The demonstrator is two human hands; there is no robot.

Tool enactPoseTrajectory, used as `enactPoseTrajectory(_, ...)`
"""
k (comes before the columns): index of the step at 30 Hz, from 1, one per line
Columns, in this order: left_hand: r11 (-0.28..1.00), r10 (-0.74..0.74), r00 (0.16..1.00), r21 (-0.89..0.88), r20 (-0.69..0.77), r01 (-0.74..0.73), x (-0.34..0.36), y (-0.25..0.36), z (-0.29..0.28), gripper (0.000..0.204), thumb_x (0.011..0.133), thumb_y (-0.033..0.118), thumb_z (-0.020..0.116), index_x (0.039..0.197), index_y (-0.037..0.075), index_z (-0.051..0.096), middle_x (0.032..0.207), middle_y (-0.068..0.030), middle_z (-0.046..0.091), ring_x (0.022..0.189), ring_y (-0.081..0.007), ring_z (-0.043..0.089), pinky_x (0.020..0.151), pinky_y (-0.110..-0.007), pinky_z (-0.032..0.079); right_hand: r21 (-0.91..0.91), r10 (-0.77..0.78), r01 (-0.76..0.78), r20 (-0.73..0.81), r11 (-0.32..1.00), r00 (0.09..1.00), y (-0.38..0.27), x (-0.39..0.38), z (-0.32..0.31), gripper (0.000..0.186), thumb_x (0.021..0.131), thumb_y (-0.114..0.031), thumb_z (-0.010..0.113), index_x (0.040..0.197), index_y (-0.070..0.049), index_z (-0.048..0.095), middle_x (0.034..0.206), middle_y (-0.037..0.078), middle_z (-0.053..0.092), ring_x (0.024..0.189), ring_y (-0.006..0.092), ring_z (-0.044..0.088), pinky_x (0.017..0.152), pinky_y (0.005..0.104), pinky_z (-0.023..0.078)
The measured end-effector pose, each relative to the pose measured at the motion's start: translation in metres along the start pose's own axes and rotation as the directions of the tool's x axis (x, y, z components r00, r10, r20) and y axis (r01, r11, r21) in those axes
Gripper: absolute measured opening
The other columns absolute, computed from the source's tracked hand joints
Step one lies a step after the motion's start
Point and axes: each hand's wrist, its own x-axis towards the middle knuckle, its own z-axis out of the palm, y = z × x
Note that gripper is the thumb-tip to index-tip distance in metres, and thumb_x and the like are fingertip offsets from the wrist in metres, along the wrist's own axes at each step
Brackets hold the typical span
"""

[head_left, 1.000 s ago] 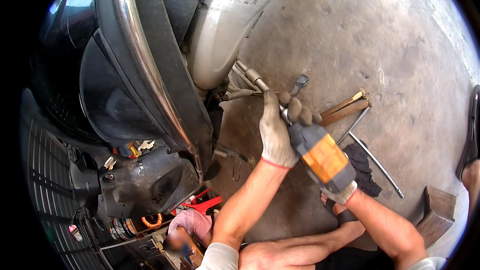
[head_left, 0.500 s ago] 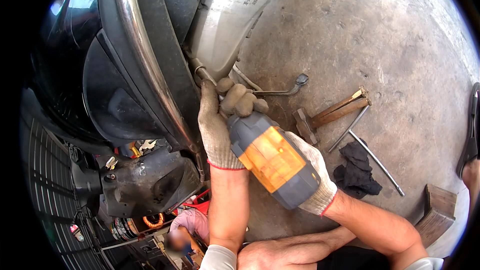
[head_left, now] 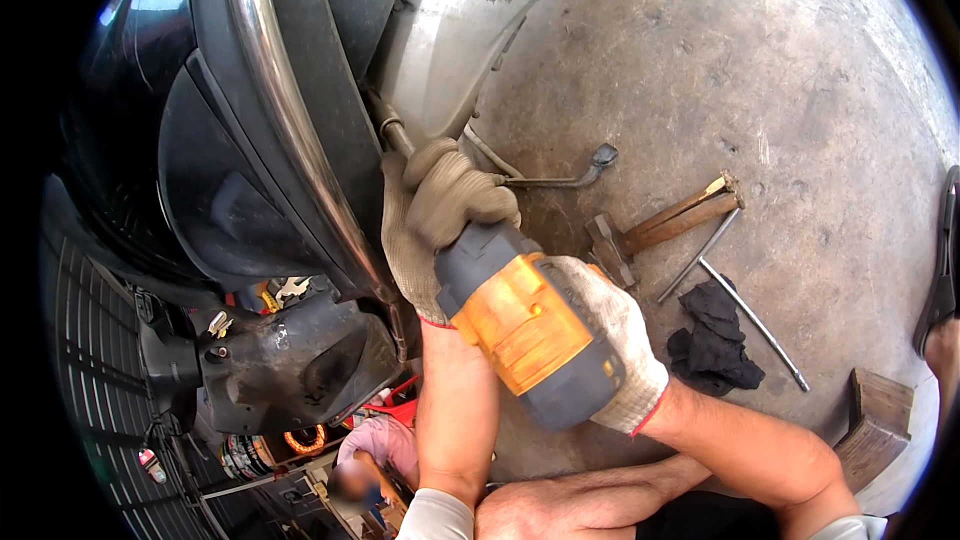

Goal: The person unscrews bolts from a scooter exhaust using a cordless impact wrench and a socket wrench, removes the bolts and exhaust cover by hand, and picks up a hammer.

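An orange and dark grey power wrench is gripped by my gloved right hand at its rear right side. My gloved left hand is closed round its front and the steel socket extension. The extension's tip reaches in beside the lower edge of the scooter's silver side cover, where the black body partly hides it. A metal pedal lever sticks out just right of my left hand.
A hammer, split wooden handle, T-bar wrench and black rag lie on the concrete. A wooden block is lower right, a sandalled foot far right. Another person in pink sits at lower left among clutter.
Both hands and the wrench have moved left and slightly up since a second ago, bringing the socket end in against the scooter. My left fingers have shifted along the extension.
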Motion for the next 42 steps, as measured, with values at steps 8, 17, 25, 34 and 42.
enactPoseTrajectory(8, 0.848, -0.107, 0.921, -0.449, 0.375, 0.281, 0.009, 0.002, -0.026, 0.039, 0.104, 0.048, 0.049, 0.079, 0.019, 0.047, 0.056, 0.0087, 0.029, 0.053, -0.0076, 0.028, 0.063, -0.028, 0.033, -0.139, -0.08, 0.087, 0.055, 0.986, 0.995, -0.002, 0.003, -0.009, 0.043, 0.078, -0.023, 0.074, 0.113, -0.003, 0.059, 0.101, 0.015, 0.062, 0.089, 0.0342, 0.065, 0.074, 0.0412, 0.054)
enactPoseTrajectory(17, 0.904, -0.102, 0.964, -0.381, 0.246, 0.193, 0.012, -0.002, -0.013, 0.041, 0.103, 0.049, 0.051, 0.076, 0.019, 0.043, 0.054, 0.0086, 0.027, 0.053, -0.008, 0.027, 0.062, -0.027, 0.033, 0.165, 0.095, -0.106, 0.077, 0.981, 0.992, 0.0, 0.002, -0.004, 0.036, 0.079, -0.023, 0.071, 0.109, -0.006, 0.061, 0.099, 0.012, 0.061, 0.088, 0.0294, 0.063, 0.072, 0.04, 0.05)
enactPoseTrajectory(25, 0.912, -0.068, 0.917, -0.348, 0.393, 0.217, 0.017, -0.005, -0.021, 0.035, 0.104, 0.042, 0.048, 0.078, 0.02, 0.043, 0.057, 0.0093, 0.038, 0.051, -0.0058, 0.04, 0.067, -0.027, 0.042, 0.025, 0.065, -0.069, 0.138, 0.997, 0.988, -0.002, 0.007, -0.017, 0.041, 0.078, -0.024, 0.073, 0.11, -0.003, 0.059, 0.1, 0.013, 0.061, 0.089, 0.0328, 0.063, 0.075, 0.0408, 0.051)
enactPoseTrajectory(34, 0.905, -0.077, 0.931, -0.368, 0.357, 0.215, 0.016, -0.007, -0.02, 0.035, 0.104, 0.044, 0.048, 0.078, 0.02, 0.046, 0.058, 0.0094, 0.04, 0.054, -0.0064, 0.042, 0.068, -0.029, 0.044, 0.006, 0.131, -0.132, 0.127, 0.991, 0.983, -0.001, 0.008, -0.022, 0.043, 0.077, -0.023, 0.075, 0.112, -0.003, 0.058, 0.101, 0.015, 0.063, 0.092, 0.034, 0.063, 0.076, 0.0416, 0.052)
enactPoseTrajectory(42, 0.898, -0.121, 0.966, -0.389, 0.229, 0.205, -0.006, -0.017, -0.01, 0.046, 0.102, 0.059, 0.043, 0.079, 0.02, 0.043, 0.057, 0.0087, 0.026, 0.05, -0.0085, 0.027, 0.061, -0.027, 0.036, -0.179, -0.079, 0.095, 0.096, 0.979, 0.992, 0.01, -0.004, -0.031, 0.05, 0.076, -0.024, 0.076, 0.118, -0.003, 0.058, 0.101, 0.015, 0.065, 0.091, 0.0361, 0.064, 0.076, 0.0428, 0.052)
